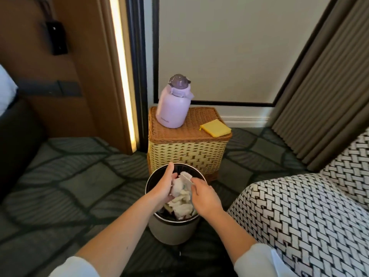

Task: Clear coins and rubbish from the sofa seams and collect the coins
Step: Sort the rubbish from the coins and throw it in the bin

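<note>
Both hands hover over a round grey waste bin [169, 228] on the carpet. My left hand [162, 186] cups a crumpled white tissue [176, 186] above the bin's mouth. My right hand [203, 194] pinches a thin clear wrapper [186, 179] that touches the same wad. More crumpled white paper [181, 207] fills the bin below. The sofa [303, 216], in a black-and-white woven pattern, stands at the right. No coins are visible.
Behind the bin stands a wicker basket [187, 150] with a lilac flask [172, 104] and a yellow pouch [215, 127] on its lid. Brown curtains [323, 96] hang at the right. A dark bed edge [18, 140] sits at the left on patterned carpet.
</note>
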